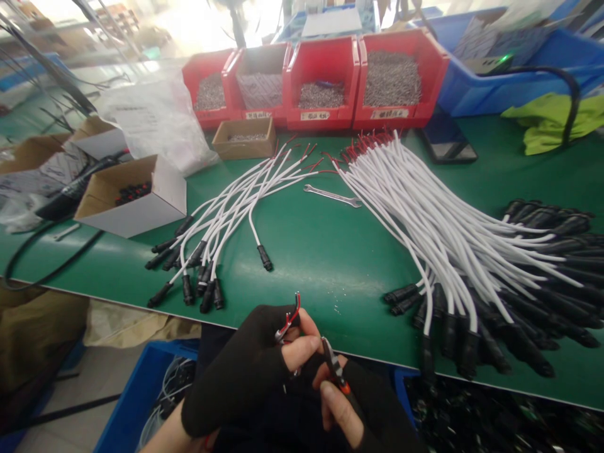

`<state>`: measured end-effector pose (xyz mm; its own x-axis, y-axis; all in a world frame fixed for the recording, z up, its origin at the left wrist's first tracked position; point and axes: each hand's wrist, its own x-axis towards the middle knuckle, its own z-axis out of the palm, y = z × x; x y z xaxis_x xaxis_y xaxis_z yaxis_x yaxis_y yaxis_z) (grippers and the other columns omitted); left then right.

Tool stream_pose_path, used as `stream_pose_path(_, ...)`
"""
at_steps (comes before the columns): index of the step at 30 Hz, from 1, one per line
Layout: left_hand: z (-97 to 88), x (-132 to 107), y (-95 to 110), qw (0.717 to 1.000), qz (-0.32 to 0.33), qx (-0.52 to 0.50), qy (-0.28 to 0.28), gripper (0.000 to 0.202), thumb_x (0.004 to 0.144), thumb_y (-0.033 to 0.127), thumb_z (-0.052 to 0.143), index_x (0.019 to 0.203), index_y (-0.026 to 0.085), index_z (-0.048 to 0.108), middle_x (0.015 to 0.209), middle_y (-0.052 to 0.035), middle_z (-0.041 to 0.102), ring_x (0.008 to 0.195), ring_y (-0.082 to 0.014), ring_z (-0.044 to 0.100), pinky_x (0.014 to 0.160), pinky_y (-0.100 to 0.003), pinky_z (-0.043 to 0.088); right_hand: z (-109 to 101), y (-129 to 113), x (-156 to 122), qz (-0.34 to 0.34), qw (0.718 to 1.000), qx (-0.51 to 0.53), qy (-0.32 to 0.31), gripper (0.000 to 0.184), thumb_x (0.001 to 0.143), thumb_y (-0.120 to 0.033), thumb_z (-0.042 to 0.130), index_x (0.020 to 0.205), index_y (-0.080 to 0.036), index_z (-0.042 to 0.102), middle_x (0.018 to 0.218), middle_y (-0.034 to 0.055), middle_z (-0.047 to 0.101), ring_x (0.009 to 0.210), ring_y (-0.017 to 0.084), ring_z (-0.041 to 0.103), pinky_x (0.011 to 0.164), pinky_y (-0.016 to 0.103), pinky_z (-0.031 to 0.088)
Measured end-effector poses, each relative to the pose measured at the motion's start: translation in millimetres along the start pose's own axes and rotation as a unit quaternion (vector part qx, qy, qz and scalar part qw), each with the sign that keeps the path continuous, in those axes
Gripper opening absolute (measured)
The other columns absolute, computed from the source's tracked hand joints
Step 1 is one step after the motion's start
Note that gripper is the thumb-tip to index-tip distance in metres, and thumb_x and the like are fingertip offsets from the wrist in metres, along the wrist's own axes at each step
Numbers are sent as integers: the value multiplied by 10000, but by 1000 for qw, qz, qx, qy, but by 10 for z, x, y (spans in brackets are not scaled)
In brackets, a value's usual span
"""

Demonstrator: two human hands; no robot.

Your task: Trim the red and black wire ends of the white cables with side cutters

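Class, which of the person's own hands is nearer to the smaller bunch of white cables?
Left. In the picture, the left hand is below and right of the middle of the smaller bunch; the right hand is farther off, lower and further right.

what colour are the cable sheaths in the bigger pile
The cable sheaths are white; see the head view.

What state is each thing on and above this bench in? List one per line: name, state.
Left hand: gloved, closed on wires
Wires: free ends splayed
Right hand: gloved, gripping pliers
Pliers: open or shut unclear
Wrench: lying flat
Left white cables: loosely spread, crossing
Right white cables: densely piled
Red bins: open, partly filled
White box: open, parts inside
Phone: lying flat
Green cloth: crumpled
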<state>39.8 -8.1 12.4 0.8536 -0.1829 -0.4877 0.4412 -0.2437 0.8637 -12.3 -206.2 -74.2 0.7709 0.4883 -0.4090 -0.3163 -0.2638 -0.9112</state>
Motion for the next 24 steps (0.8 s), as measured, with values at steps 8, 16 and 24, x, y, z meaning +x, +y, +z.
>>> stream_pose_path(8,30,-6,-49,998,15,-35,54,163,858,293,646,764,160,653,567,53,539,532,-99,484,514,-202,363,-7,-165,-3,13,1000,25,-2,339,1064,-490,533,1064,-176,659,816,17,701,665,156,664,667,297,573)
stream_pose_path(16,6,-6,-101,998,21,-37,39,149,875,268,664,774,160,683,586,48,578,544,-89,499,511,-188,345,46,-39,54,8,999,51,1,387,1030,-515,596,1133,-150,669,937,43,704,749,160,687,685,307,608)
stream_pose_path(24,37,8,-3,998,-6,-35,52,185,836,305,656,735,150,674,540,42,553,517,-101,502,503,-197,351,110,89,63,12,999,49,-8,495,1024,-681,410,961,-234,613,588,11,677,552,179,643,582,265,512)
